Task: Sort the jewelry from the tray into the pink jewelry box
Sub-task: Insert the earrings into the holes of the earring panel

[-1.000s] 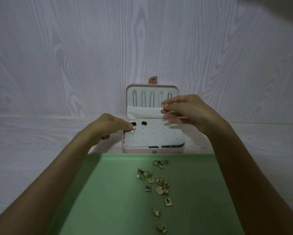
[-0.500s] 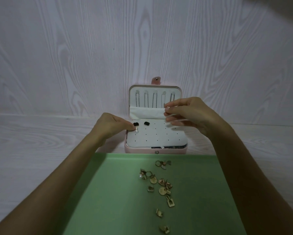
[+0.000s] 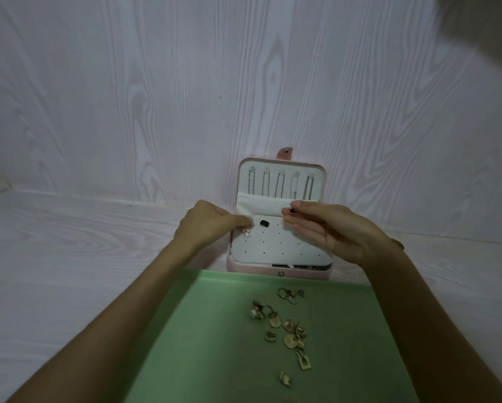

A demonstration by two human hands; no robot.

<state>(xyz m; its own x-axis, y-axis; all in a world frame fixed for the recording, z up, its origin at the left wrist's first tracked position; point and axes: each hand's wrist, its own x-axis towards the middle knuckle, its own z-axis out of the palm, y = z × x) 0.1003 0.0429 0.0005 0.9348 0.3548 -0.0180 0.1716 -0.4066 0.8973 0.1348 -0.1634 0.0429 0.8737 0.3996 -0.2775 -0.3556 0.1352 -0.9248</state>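
Observation:
The pink jewelry box (image 3: 244, 267) stands open against the wall, its lid upright with several chains on hooks. Its white perforated panel (image 3: 281, 245) carries one black stud (image 3: 264, 223). My left hand (image 3: 212, 225) pinches a pearl earring (image 3: 246, 234) at the panel's top left corner. Over the panel's right side, my right hand (image 3: 334, 231) pinches a small dark piece (image 3: 292, 210) between thumb and fingertip. The green tray (image 3: 203, 350) lies in front of the box with several gold earrings (image 3: 287, 327) scattered on it.
A pale wood-grain wall rises right behind the box, and the box and tray sit on a white wood-grain tabletop (image 3: 69, 257). Both forearms pass over the tray's left and right sides.
My right hand has turned more palm-up and lowered slightly, and a small dark piece now shows at its fingertips. My left hand stays at the pearl earring; its fingers now hide the leftmost black stud.

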